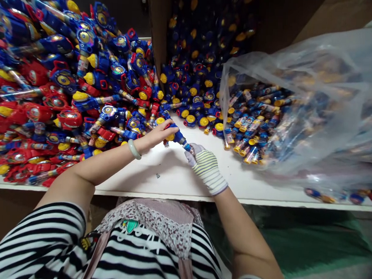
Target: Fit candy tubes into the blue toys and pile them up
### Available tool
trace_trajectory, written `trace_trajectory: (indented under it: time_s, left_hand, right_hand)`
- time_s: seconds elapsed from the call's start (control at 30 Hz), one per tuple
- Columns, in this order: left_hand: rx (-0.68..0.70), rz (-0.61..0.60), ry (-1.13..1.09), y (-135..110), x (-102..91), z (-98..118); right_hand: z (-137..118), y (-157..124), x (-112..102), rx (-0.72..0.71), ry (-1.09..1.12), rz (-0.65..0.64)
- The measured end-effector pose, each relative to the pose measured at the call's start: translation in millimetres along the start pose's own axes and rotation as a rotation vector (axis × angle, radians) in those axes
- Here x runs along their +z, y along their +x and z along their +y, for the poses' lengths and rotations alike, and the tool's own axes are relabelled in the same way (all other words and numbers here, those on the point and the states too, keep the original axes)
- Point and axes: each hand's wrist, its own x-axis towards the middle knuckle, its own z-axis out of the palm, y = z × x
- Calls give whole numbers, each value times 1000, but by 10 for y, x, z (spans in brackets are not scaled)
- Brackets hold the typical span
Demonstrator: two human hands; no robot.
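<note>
A blue plastic toy (179, 139) with a yellow round part is held above the white table, between my two hands. My bare left hand (158, 135), with a pale bangle at its wrist, is closed around the toy's wider body. In a striped glove, my right hand (205, 164) pinches the small tube (187, 147) at the toy's lower right end. The fingers partly cover that tube, so I cannot tell whether it is fixed to the body. Similar blue toys (190, 119) with yellow parts lie just beyond my hands.
A big heap of red and blue toys (64, 86) covers the left side. Behind stands a cardboard box (159, 32) with more blue toys. At right, a clear plastic bag (322, 79) spills yellow-capped tubes (250, 129). The white table's front edge (172, 196) runs before my body.
</note>
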Motion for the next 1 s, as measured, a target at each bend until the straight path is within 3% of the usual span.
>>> trace_trajectory:
  time_s: [0.1, 0.2, 0.3, 0.43, 0.57, 0.7, 0.8, 0.87, 1.0]
  left_hand:
    - [-13, 4, -13, -6, -14, 11]
    - [-13, 51, -50, 25, -54, -7]
    - [-10, 91, -120, 42, -67, -38]
    - [-23, 75, -204, 20, -7, -62]
    - [-20, 71, -208, 5, 50, -54]
    - [-35, 56, -113, 9, 44, -99]
    - [-36, 32, 13, 1, 28, -166]
    - [56, 46, 119, -18, 15, -189]
    - [226, -8, 227, -84, -58, -176]
  right_hand:
    - [7, -2, -2, -29, 43, 4]
    - [77, 5, -16, -36, 182, 98]
    - [149, -6, -28, 57, 498, 197]
    - [147, -14, 23, 188, 954, 218]
    - [71, 18, 81, 163, 826, 177]
    - [15, 38, 74, 30, 358, 37]
    - [-19, 18, 93, 44, 111, -28]
    - [-56, -21, 153, 64, 184, -43]
    - [-167, -138, 347, 138, 769, -204]
